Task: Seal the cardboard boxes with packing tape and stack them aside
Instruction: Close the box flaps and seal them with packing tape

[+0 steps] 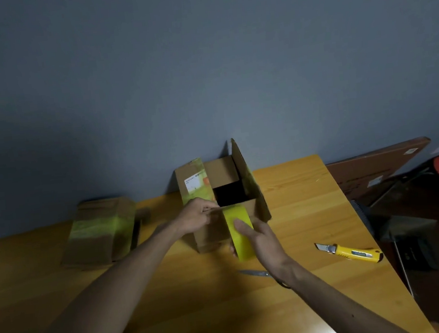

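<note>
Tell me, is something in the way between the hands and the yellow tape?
Nothing visible is. The right hand holds the yellow tape roll against the open brown cardboard box, and the left hand pinches its loose end.

1. White label (192, 183) on left flap of open cardboard box (211, 232): print too small to read.
2. Pale stickers (411, 150) on brown board (375, 169), right: blurred, illegible.
3. Marking on yellow utility knife (349, 252): unreadable.

Two boxes (98, 233) (209, 238), one tape roll (244, 249), one knife (349, 251), one scissors (254, 272).
</note>
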